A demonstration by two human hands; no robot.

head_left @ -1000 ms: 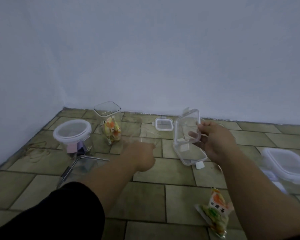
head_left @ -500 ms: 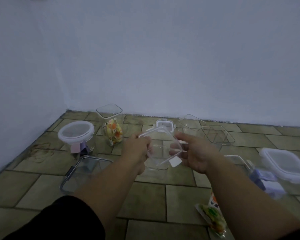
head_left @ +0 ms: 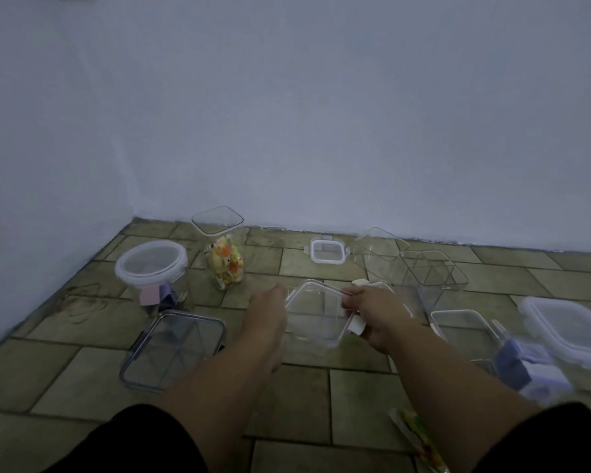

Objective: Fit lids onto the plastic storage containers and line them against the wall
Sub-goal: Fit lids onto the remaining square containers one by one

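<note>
head view: both hands grip a clear square container (head_left: pixel 316 315) above the tiled floor (head_left: pixel 355 397), left hand (head_left: pixel 268 310) at its left edge, right hand (head_left: pixel 372 312) pinching the lid's white latch (head_left: pixel 356 325).

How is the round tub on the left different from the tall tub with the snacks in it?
The round tub has a round lid with a white rim; the tall tub has a square, clear lid. The round tub looks wider and squatter, and the tall tub is narrow and upright. Pink and purple things show inside the round tub, while the tall tub holds yellow and orange snack packets. Both are clear plastic, have lids on, and stand on the tiled floor.
</note>
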